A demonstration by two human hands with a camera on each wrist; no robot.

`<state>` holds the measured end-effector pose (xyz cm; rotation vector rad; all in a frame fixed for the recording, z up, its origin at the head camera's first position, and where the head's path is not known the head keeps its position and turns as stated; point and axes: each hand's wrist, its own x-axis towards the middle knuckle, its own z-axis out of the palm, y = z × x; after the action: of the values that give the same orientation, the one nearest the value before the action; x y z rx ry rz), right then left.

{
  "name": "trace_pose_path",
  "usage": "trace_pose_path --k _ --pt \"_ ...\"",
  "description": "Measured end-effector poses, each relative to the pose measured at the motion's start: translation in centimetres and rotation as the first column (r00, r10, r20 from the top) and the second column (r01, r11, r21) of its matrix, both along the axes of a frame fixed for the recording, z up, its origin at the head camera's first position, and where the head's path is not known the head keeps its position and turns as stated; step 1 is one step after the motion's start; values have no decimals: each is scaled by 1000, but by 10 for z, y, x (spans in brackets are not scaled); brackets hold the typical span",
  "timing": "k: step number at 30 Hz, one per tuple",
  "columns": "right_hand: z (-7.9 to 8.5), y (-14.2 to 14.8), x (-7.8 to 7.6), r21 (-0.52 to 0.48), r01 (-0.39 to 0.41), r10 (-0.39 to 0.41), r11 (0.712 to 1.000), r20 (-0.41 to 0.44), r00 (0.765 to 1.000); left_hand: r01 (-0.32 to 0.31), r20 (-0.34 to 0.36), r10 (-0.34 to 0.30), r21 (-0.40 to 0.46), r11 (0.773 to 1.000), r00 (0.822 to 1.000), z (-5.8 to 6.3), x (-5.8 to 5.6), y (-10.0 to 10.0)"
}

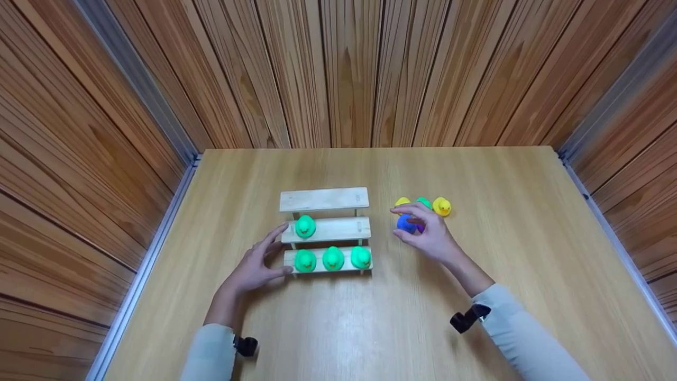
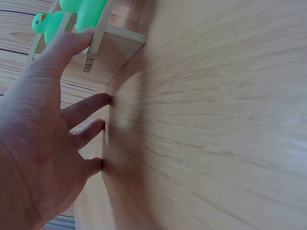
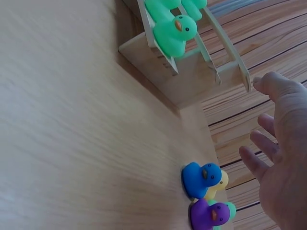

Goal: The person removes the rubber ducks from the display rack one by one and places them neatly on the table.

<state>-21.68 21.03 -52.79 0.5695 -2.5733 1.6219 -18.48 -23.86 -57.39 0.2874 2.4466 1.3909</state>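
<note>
A three-step wooden stand bears green rubber ducks. Three of them line the lowest step, and another green duck sits at the left of the middle step. My left hand is at the stand's left end, fingers spread, thumb touching the end of the lowest step. Its lower fingertips reach the table in the left wrist view. Over a cluster of ducks on the right hovers my right hand, fingers apart and holding nothing. Below it stand a blue duck and a purple duck.
Behind the blue and purple ducks are a yellow duck, a green duck and another yellow duck. Wood-plank walls enclose the table at the back and both sides.
</note>
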Motion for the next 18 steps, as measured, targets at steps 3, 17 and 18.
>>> trace_pose_path --k 3,17,18 --pt "2 -7 1 8 -11 11 1000 -27 1000 1 -2 -1 -2 1000 1000 1 0 0" --pt "8 -34 5 -26 -88 86 996 -77 993 8 -18 -9 -14 1000 1000 2 0 0" --pt "9 -36 5 -28 -93 90 995 -77 993 8 -18 -9 -15 1000 1000 2 0 0"
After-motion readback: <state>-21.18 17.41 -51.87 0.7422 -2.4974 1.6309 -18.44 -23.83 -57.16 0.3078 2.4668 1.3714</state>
